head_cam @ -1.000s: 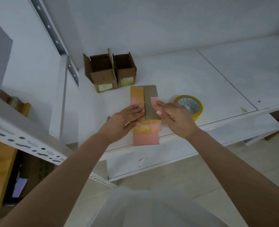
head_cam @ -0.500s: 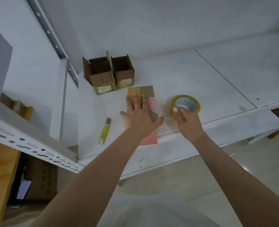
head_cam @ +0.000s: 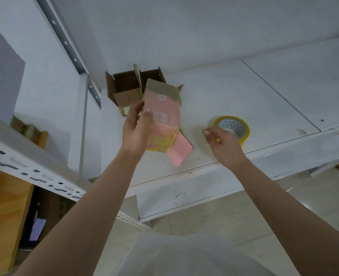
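A flat pink carton (head_cam: pixel 164 108) with brown flaps at its top and yellowish tape across its lower part is lifted off the white shelf (head_cam: pixel 254 90) and tilted. My left hand (head_cam: pixel 134 130) grips it by its left edge. A yellow roll of packing tape (head_cam: pixel 233 126) lies on the shelf to the right. My right hand (head_cam: pixel 222 144) is at the roll's near-left rim with fingers curled on it.
Two open brown cardboard boxes (head_cam: pixel 124 90) stand side by side at the back of the shelf, behind the carton. A perforated metal upright (head_cam: pixel 65 42) and a white shelf rail (head_cam: pixel 25 170) run along the left. Floor lies below the shelf's front edge.
My left hand, which pressed the carton flat on the shelf, has picked it up and tilted it. My right hand went from the carton to the tape roll and stays there.
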{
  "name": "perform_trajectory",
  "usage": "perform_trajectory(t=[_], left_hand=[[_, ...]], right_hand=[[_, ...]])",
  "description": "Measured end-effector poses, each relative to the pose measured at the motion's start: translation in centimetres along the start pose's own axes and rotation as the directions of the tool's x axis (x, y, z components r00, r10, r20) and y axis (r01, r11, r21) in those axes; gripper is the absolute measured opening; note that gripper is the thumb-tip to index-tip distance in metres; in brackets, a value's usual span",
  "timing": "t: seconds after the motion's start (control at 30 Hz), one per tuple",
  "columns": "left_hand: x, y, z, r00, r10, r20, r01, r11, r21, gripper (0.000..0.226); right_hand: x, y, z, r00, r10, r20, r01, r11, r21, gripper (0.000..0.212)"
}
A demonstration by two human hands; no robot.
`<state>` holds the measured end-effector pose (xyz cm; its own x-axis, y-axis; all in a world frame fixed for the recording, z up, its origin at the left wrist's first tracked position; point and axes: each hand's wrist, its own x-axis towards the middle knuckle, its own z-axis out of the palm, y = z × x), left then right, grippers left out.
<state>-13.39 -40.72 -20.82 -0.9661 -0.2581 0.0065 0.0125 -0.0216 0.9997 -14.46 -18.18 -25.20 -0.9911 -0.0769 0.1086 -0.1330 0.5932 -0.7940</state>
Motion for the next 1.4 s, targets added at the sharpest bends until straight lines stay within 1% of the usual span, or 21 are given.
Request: perform_trajectory(t=[0.07, 0.1, 0.17, 0.27, 0.37, 0.43, 0.5, 0.53, 0.6, 0.67, 0.7, 0.77, 0.83, 0.87, 0.9, 1.0, 1.03, 1.13, 1.23, 1.3, 1.4], left_hand=[[-0.4, 0.3, 0.3, 0.999, 0.01, 0.034, -0.006, 0.994, -0.107, 0.038], [-0.6, 0.3, 0.5, 0.999, 0.008, 0.042, -0.001, 0.989, -0.147, 0.037], [-1.0, 0.1, 1.0, 0.998, -0.023, 0.055, 0.035, 0.975, -0.222, 0.042], [-1.1, -0.3, 1.3, 0.992, -0.102, 0.081, 0.122, 0.943, -0.308, 0.054], [-0.9, -0.7, 0.8, 0.986, -0.105, 0.127, 0.139, 0.943, -0.304, 0.05], [-0.8, -0.9, 0.1, 0.99, -0.079, 0.118, 0.101, 0.977, -0.19, 0.038], [-0.6, -1.2, -0.5, 0.999, -0.016, 0.049, 0.011, 0.996, 0.087, 0.032], [-0.3, -1.2, -0.8, 1.0, 0.025, 0.017, -0.028, 0.97, 0.24, 0.033], [0.2, -0.8, -1.3, 0.998, 0.052, 0.026, -0.058, 0.917, 0.395, 0.04], [0.4, -0.2, -0.9, 0.989, 0.028, 0.148, -0.091, 0.892, 0.442, 0.062], [0.3, 0.0, -0.5, 0.978, 0.004, 0.21, -0.114, 0.85, 0.515, 0.077], [0.2, 0.3, 0.3, 0.965, -0.03, 0.262, -0.178, 0.661, 0.729, 0.095], [0.3, 0.0, 0.7, 0.965, -0.04, 0.259, -0.212, 0.462, 0.861, 0.09], [0.4, -0.1, 0.7, 0.968, -0.04, 0.248, -0.209, 0.423, 0.882, 0.082], [0.5, -0.3, 0.6, 0.971, -0.039, 0.237, -0.198, 0.424, 0.884, 0.069], [0.8, -0.7, -0.1, 0.974, 0.019, 0.227, -0.198, 0.56, 0.804, 0.018], [0.8, -0.7, -0.3, 0.972, 0.058, 0.228, -0.217, 0.593, 0.776, 0.013], [1.1, -0.7, -0.5, 0.965, 0.113, 0.237, -0.256, 0.604, 0.755, 0.029], [1.9, -0.9, -0.3, 0.966, 0.113, 0.235, -0.255, 0.595, 0.762, 0.031], [2.6, -1.1, -0.2, 0.966, 0.117, 0.229, -0.252, 0.609, 0.752, 0.033], [3.6, -0.8, 0.2, 0.959, 0.189, 0.21, -0.283, 0.626, 0.727, 0.037]], right_hand=[[0.1, -1.6, 0.8, 0.995, 0.008, 0.102, -0.012, 0.999, 0.039, 0.031], [0.2, -2.4, 1.1, 0.988, 0.016, 0.155, -0.029, 0.996, 0.084, 0.034], [0.1, -3.9, 1.4, 0.972, 0.06, 0.226, -0.112, 0.968, 0.226, 0.029], [0.1, -5.3, 1.5, 0.948, 0.18, 0.264, -0.276, 0.877, 0.393, 0.027], [0.0, -6.3, 1.3, 0.948, 0.181, 0.261, -0.289, 0.833, 0.471, 0.022], [0.1, -6.7, 1.1, 0.952, 0.193, 0.238, -0.278, 0.872, 0.404, 0.028], [0.6, -6.5, 0.8, 0.967, 0.225, 0.123, -0.252, 0.921, 0.297, 0.019], [0.8, -6.4, 0.5, 0.972, 0.23, 0.054, -0.236, 0.941, 0.242, 0.017], [1.3, -6.3, 0.2, 0.979, 0.205, -0.022, -0.202, 0.974, 0.104, 0.02], [1.4, -6.4, 0.2, 0.985, 0.167, -0.037, -0.168, 0.985, -0.047, 0.023], [1.4, -6.4, 0.2, 0.987, 0.154, -0.033, -0.157, 0.983, -0.092, 0.023], [1.3, -6.6, 0.5, 0.991, 0.131, -0.016, -0.132, 0.982, -0.136, 0.022], [1.1, -6.5, 0.8, 0.993, 0.116, -0.014, -0.117, 0.977, -0.178, 0.022], [1.0, -6.5, 0.8, 0.994, 0.111, -0.019, -0.113, 0.973, -0.202, 0.022], [0.9, -6.3, 0.9, 0.994, 0.108, -0.026, -0.111, 0.969, -0.219, 0.022], [0.6, -5.4, 1.1, 0.991, 0.113, -0.073, -0.126, 0.967, -0.221, 0.023], [0.5, -5.1, 1.3, 0.988, 0.121, -0.093, -0.139, 0.967, -0.214, 0.026], [-0.1, -4.7, 2.0, 0.984, 0.144, -0.1, -0.163, 0.962, -0.221, 0.038], [-0.1, -4.5, 2.6, 0.992, 0.109, -0.067, -0.126, 0.913, -0.387, 0.054], [0.5, -4.0, 2.7, 0.998, 0.065, -0.026, -0.07, 0.891, -0.448, 0.044], [2.2, -3.9, 2.0, 1.0, 0.008, -0.016, -0.014, 0.913, -0.408, 0.022]])
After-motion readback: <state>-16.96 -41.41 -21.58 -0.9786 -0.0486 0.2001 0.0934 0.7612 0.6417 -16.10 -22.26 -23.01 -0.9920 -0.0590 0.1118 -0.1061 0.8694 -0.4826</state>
